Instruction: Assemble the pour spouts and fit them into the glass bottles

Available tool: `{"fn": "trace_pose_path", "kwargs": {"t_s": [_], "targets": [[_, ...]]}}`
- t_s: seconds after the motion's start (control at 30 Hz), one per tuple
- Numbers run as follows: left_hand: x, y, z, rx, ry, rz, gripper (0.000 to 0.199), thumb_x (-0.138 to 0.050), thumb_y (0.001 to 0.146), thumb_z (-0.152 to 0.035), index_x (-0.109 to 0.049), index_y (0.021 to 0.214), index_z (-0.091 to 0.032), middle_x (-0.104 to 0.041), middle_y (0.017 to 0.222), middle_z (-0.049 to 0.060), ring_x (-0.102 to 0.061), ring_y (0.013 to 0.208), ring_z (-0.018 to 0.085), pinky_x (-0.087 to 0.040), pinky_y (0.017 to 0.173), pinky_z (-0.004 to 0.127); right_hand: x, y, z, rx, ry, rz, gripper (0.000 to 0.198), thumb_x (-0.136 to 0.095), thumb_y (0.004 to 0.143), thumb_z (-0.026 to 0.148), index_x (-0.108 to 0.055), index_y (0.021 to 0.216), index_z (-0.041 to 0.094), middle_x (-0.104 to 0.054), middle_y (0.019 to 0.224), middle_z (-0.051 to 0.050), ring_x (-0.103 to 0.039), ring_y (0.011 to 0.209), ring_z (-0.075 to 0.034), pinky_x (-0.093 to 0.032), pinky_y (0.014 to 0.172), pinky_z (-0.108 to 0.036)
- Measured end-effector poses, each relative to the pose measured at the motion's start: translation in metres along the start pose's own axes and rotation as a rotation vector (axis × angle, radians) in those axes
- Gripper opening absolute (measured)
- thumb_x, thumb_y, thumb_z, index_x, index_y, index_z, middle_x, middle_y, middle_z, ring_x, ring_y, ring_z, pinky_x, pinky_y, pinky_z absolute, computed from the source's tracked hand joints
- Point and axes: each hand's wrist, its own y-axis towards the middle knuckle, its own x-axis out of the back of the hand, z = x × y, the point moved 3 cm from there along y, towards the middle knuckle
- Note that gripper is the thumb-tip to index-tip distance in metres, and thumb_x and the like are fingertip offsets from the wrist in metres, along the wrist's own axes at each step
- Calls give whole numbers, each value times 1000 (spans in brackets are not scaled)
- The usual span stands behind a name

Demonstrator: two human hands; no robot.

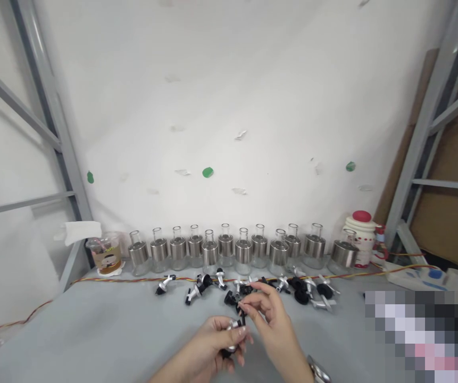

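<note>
A silver-and-black bottle pourer [231, 349] is pinched in my left hand [213, 343], low in the middle of the view; the fingers hide part of it. Just above and to its right, my right hand [272, 322] has thumb and fingertips closed on a thin black piece [243, 318]. Its lower end meets the pourer's top; whether it is attached I cannot tell. Beyond my hands lie more pourers [194, 292] with black stoppers, scattered across the grey table [105, 324]. Several glass bottles [210, 252] with metal sleeves stand in rows along the wall.
A drink cup [107, 258] stands at the back left. At the back right are a cream jar [361, 234] with a red lid and a white power strip [412, 276]. Twisted wire [133, 280] runs across the table behind the pourers. Grey metal posts [63, 138] frame both sides.
</note>
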Motion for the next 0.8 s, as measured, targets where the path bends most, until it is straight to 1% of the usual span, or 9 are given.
{"fn": "trace_pose_path", "kwargs": {"t_s": [0.1, 0.23, 0.4, 0.47, 0.5, 0.57, 0.63, 0.7, 0.8], "targets": [[3, 3, 1, -4, 3, 30, 29, -73, 56, -37, -61, 64, -12, -56, 52, -2, -51, 42, 6, -23, 34, 15, -1, 2, 2, -15, 26, 32, 34, -50, 80, 30, -35, 110, 23, -60, 75, 0, -58, 75, -16, -43, 72, -30], [6, 5, 1, -21, -35, 80, 31, -68, 63, -40, -63, 74, -11, -57, 58, -2, -52, 43, 6, -22, 33, 16, 0, 1, 2, -10, -3, 20, 35, -48, 81, 29, -34, 113, 23, -60, 79, -1, -58, 78, -16, -43, 73, -30], [9, 4, 1, -19, 44, 72, 27, -66, 64, -39, -59, 68, -13, -54, 53, -3, -51, 43, 6, -25, 32, 14, -2, -3, 9, 61, -67, 92, 35, -43, 84, 26, -31, 117, 25, -59, 83, -1, -56, 81, -15, -41, 77, -30], [8, 5, 1, -51, 174, 77, 27, -66, 63, -39, -57, 66, -14, -54, 53, -3, -52, 44, 8, -28, 31, 14, -1, -3, 13, 67, -105, 143, 33, -41, 84, 25, -34, 117, 25, -57, 81, 0, -55, 78, -14, -41, 75, -29], [8, 6, 2, -73, 273, 69, 27, -66, 62, -39, -56, 65, -14, -54, 52, -3, -52, 44, 9, -31, 31, 15, 0, -1, 15, 65, -145, 183, 29, -42, 84, 26, -40, 112, 25, -57, 81, 0, -55, 77, -14, -41, 74, -28], [7, 8, 4, -111, 493, 23, 26, -64, 62, -39, -55, 64, -14, -51, 50, -4, -51, 43, 11, -34, 31, 17, 3, 2, 17, 53, -255, 275, 16, -45, 82, 27, -53, 95, 23, -56, 80, -1, -53, 75, -14, -41, 70, -27], [9, 10, 4, -175, 677, -53, 22, -61, 64, -37, -56, 65, -15, -49, 54, -4, -50, 44, 11, -37, 33, 19, 7, 7, 17, 15, -340, 327, 13, -48, 80, 29, -56, 77, 20, -55, 75, -1, -51, 71, -14, -40, 65, -25], [10, 8, 1, -319, 856, -113, 16, -59, 67, -32, -58, 64, -16, -52, 62, -2, -52, 53, 12, -42, 46, 21, 11, 11, 14, -59, -340, 366, 16, -49, 79, 32, -54, 71, 18, -52, 65, 1, -49, 63, -13, -38, 59, -24], [13, 5, -6, -513, 1090, -153, 8, -57, 69, -23, -61, 64, -18, -55, 70, -1, -53, 68, 13, -39, 63, 23, 11, 12, 10, -169, -247, 466, 12, -53, 75, 29, -54, 72, 18, -50, 59, 3, -47, 58, -11, -36, 55, -22]]}}
